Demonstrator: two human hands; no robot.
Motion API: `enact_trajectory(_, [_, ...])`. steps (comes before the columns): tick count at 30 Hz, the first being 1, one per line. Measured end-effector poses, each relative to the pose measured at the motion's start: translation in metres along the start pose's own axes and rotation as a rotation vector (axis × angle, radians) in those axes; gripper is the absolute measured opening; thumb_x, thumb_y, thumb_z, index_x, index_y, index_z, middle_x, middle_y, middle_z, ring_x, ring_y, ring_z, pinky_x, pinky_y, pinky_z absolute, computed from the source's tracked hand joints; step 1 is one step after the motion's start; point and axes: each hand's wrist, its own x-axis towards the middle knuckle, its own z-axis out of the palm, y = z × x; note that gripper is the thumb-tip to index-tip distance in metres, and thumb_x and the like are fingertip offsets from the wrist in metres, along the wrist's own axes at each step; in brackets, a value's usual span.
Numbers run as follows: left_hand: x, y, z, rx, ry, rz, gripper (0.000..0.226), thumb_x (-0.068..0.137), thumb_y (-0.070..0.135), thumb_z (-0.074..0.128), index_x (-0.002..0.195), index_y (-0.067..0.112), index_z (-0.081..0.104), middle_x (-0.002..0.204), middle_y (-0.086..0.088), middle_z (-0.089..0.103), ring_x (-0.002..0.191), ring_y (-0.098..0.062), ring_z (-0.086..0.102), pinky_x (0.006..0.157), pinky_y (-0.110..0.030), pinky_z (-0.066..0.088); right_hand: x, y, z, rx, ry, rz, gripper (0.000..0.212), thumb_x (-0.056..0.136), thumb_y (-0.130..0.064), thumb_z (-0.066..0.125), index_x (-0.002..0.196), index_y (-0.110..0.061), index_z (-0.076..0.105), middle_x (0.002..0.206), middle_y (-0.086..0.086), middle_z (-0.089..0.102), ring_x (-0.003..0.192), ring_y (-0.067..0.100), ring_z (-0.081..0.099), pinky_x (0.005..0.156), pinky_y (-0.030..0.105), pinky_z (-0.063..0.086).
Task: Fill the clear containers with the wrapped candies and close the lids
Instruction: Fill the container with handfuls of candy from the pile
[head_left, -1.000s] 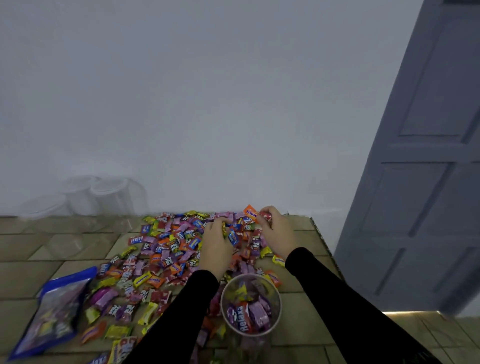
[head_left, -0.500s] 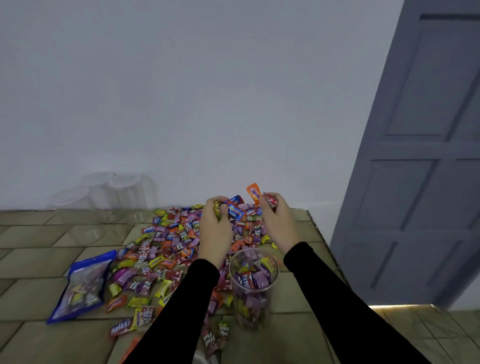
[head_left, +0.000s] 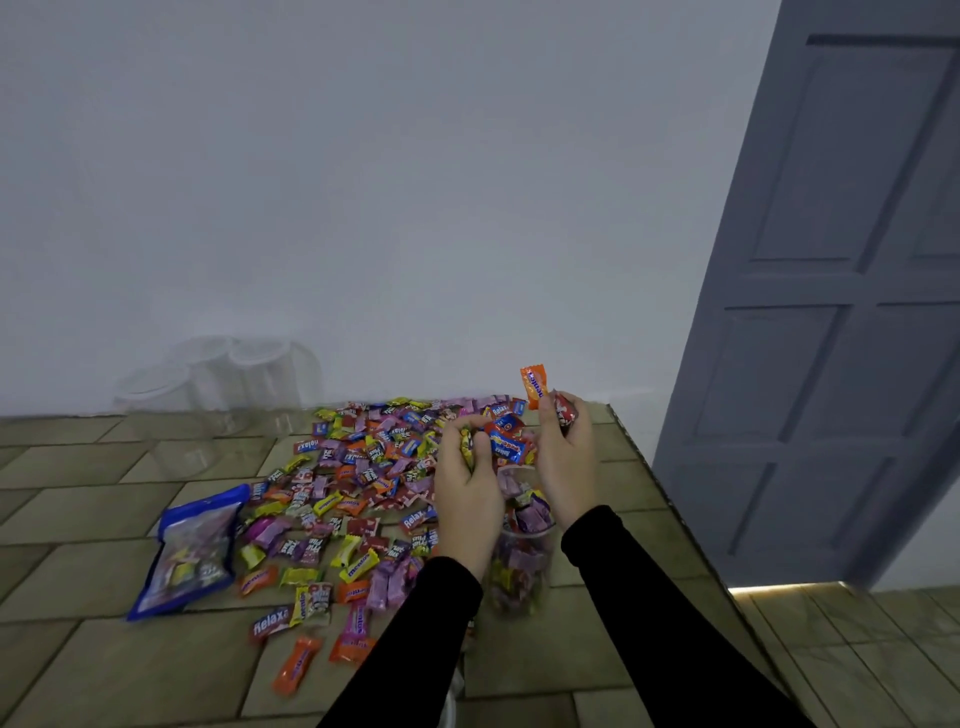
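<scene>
A wide pile of wrapped candies (head_left: 358, 467) in pink, yellow, orange and blue covers the tiled table. A clear container (head_left: 519, 566), partly filled with candies, stands upright just below my hands. My left hand (head_left: 467, 488) and my right hand (head_left: 566, 457) are cupped together above its open mouth, holding a scoop of candies (head_left: 506, 441). An orange candy (head_left: 535, 387) sticks up from my right fingers. No lid shows on this container.
Three empty clear containers (head_left: 228, 384) stand at the back left against the white wall. A blue candy bag (head_left: 189, 551) lies at the left. The table edge (head_left: 670, 499) runs down the right, with a grey door (head_left: 831, 312) beyond it.
Both hands have lifted a scoop of candies off the pile and drawn it back toward me, over the container's mouth. The camera has tilted, so the table sits lower in view.
</scene>
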Motion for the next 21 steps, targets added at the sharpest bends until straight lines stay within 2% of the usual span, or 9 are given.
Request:
enact_trajectory(2, [-0.003,0.002,0.000,0.006,-0.019,0.024,0.014,0.103,0.021,0.040,0.105,0.019,0.053,0.091,0.007,0.053,0.074,0.000,0.048,0.066,-0.017,0.037,-0.001,-0.001,-0.002,0.006,0.007,0.004,0.006,0.097,-0.040,0.048,0.094,-0.035,0.052,0.084,-0.005,0.065,0.078,0.021,0.066,0.079,0.046,0.055])
enact_trajectory(6, [-0.008,0.007,-0.001,0.001,-0.026,0.084,0.014,0.103,0.011,0.039,0.106,0.008,0.052,0.087,0.001,0.051,0.063,0.011,0.052,0.059,-0.005,0.040,-0.004,-0.004,-0.002,0.025,0.039,0.006,0.009,0.098,-0.037,0.047,0.093,-0.032,0.051,0.073,-0.008,0.057,0.063,0.009,0.055,0.067,0.035,0.050])
enact_trajectory(9, [-0.010,-0.004,-0.001,0.007,0.017,0.089,0.013,0.103,0.017,0.041,0.104,0.012,0.053,0.079,0.004,0.051,0.055,0.002,0.048,0.054,-0.011,0.037,-0.008,-0.003,-0.003,0.045,0.051,0.014,0.008,0.099,-0.035,0.047,0.093,-0.031,0.050,0.068,-0.009,0.052,0.053,0.002,0.046,0.055,0.024,0.039])
enact_trajectory(13, [-0.012,-0.017,0.000,-0.009,0.021,0.071,0.011,0.101,0.019,0.044,0.094,0.021,0.053,0.067,0.007,0.042,0.049,-0.006,0.031,0.050,-0.022,0.027,-0.010,-0.001,-0.003,0.033,0.037,0.024,0.009,0.098,-0.036,0.047,0.091,-0.033,0.050,0.067,-0.010,0.052,0.056,0.006,0.046,0.060,0.030,0.041])
enact_trajectory(17, [-0.010,-0.019,0.002,-0.052,0.034,0.046,0.020,0.094,0.009,0.046,0.084,0.025,0.053,0.069,0.006,0.045,0.054,-0.012,0.034,0.053,-0.027,0.029,-0.006,0.002,-0.003,0.040,0.044,0.051,0.008,0.097,-0.039,0.047,0.092,-0.034,0.051,0.075,-0.007,0.057,0.067,0.013,0.057,0.069,0.039,0.050])
enact_trajectory(19, [-0.010,-0.016,0.003,-0.050,0.040,0.051,0.025,0.091,0.002,0.048,0.081,0.024,0.055,0.075,0.007,0.052,0.061,-0.012,0.042,0.059,-0.025,0.036,-0.004,0.003,-0.003,0.027,0.055,0.044,0.010,0.097,-0.040,0.047,0.094,-0.033,0.052,0.073,-0.007,0.056,0.066,0.013,0.054,0.065,0.035,0.046])
enact_trajectory(21, [-0.012,-0.013,0.003,-0.029,0.036,0.073,0.027,0.089,-0.004,0.050,0.080,0.021,0.057,0.079,0.007,0.056,0.068,-0.004,0.049,0.065,-0.015,0.040,-0.003,0.005,-0.004,0.024,0.060,0.041,0.016,0.097,-0.040,0.047,0.098,-0.026,0.054,0.067,-0.010,0.050,0.060,0.010,0.047,0.062,0.032,0.039])
